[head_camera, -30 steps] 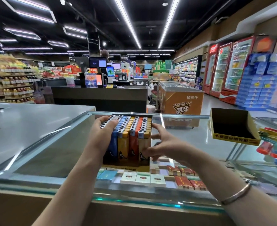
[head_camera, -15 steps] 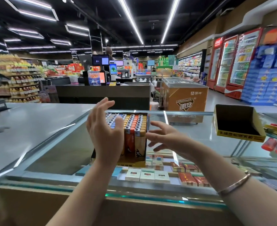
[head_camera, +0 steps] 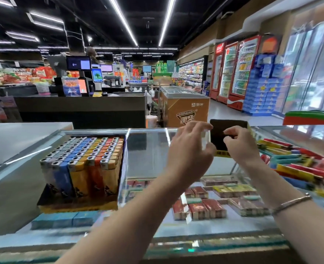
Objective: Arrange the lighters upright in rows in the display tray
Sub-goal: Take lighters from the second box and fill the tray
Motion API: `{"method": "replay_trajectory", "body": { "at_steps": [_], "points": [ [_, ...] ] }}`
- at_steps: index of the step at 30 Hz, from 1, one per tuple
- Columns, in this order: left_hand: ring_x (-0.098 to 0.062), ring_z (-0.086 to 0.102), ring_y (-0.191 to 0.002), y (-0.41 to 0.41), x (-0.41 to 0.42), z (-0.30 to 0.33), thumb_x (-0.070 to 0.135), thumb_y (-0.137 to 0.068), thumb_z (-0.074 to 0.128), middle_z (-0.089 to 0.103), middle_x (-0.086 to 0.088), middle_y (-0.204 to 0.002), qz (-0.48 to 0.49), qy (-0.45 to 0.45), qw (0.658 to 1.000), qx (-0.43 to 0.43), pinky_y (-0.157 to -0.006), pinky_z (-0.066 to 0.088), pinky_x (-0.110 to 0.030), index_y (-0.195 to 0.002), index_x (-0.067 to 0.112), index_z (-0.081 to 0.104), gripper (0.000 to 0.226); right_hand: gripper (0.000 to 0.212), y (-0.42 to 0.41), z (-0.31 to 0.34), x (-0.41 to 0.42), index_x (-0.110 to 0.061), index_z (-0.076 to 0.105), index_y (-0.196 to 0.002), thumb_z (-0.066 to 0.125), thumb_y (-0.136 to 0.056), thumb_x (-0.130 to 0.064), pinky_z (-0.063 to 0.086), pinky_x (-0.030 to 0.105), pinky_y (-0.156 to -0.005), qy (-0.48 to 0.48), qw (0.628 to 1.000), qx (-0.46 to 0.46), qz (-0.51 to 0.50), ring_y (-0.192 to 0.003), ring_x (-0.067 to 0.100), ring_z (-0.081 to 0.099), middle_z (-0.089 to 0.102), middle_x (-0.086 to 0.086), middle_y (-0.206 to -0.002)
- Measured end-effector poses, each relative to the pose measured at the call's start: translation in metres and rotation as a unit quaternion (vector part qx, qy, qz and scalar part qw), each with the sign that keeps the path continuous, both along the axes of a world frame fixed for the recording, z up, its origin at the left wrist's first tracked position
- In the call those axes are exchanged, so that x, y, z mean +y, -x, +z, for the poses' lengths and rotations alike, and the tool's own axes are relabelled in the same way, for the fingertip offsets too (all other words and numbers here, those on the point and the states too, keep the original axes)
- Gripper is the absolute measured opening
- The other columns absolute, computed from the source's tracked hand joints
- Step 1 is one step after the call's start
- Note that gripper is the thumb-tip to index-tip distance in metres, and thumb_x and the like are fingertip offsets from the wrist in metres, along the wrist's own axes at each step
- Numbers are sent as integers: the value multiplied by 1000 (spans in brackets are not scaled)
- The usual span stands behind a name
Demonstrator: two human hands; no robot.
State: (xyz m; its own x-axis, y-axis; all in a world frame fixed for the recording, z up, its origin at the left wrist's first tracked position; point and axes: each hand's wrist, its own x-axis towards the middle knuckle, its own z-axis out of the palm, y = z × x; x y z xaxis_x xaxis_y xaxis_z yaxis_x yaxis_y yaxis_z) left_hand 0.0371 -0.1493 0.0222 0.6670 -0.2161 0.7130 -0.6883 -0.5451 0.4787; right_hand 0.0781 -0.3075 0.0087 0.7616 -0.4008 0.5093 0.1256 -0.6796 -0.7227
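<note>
A full display tray [head_camera: 77, 208] stands on the glass counter at the left, packed with rows of upright lighters [head_camera: 86, 159] in grey, blue, yellow and orange. Neither hand touches it. To the right, an empty display tray [head_camera: 219, 139], black inside with a yellow rim, sits tilted toward me. My left hand [head_camera: 190, 151] curls round its left edge, thumb below and fingers over the top. My right hand [head_camera: 242, 147] grips its front right part with bent fingers. A heap of loose lighters [head_camera: 298, 164] lies flat at the far right.
The glass counter top [head_camera: 149, 155] covers cigarette packs [head_camera: 201, 208] in the case below. A grey counter [head_camera: 14, 141] adjoins on the left. Beyond are a checkout desk [head_camera: 81, 109], a chest freezer [head_camera: 186, 107] and drink fridges [head_camera: 239, 69].
Both hands left the full tray of lighters and moved right to the empty tray, which they now hold. The camera view swung right with them.
</note>
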Motion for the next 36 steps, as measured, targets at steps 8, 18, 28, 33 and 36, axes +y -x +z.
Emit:
{"method": "replay_trajectory", "body": {
  "at_steps": [8,18,28,33,36],
  "points": [
    [-24,34,-133,-58,-55,-35,41,-92,49,28,-5,-151,-32,-110,958,264,-105,35,-41,-144,29,26,58,49,-14,-9,-55,-16,39,-137,44,-89,-8,48,46,-87,80,976,175,-104,-112,36,48,51,17,-128],
    [-20,56,-107,-56,-31,-26,28,-92,54,60,-10,-118,-101,53,944,309,-94,46,-37,-140,14,35,53,56,-14,-6,-57,-21,44,-131,44,-83,9,37,26,-52,-26,997,61,-36,-84,24,52,53,5,-97],
    [-9,59,-75,-40,44,-17,12,-85,56,65,-1,-84,-4,218,923,318,-63,42,-20,-98,13,64,15,55,18,4,-3,-33,36,-113,57,-77,3,53,42,-68,-45,975,88,201,-82,27,58,55,11,-89],
    [-16,56,-94,-26,58,-26,2,-78,57,55,-5,-102,20,189,933,304,-74,49,-27,-108,16,49,34,59,28,-5,14,-29,23,-118,54,-80,3,54,43,-68,29,961,134,239,-70,23,54,46,9,-82],
    [-19,55,-99,-22,57,-27,1,-77,55,52,-4,-107,18,186,936,299,-84,51,-36,-114,17,45,41,54,36,-7,13,-31,22,-113,54,-83,0,54,41,-70,45,959,132,245,-76,28,56,47,13,-92]
  ]
}}
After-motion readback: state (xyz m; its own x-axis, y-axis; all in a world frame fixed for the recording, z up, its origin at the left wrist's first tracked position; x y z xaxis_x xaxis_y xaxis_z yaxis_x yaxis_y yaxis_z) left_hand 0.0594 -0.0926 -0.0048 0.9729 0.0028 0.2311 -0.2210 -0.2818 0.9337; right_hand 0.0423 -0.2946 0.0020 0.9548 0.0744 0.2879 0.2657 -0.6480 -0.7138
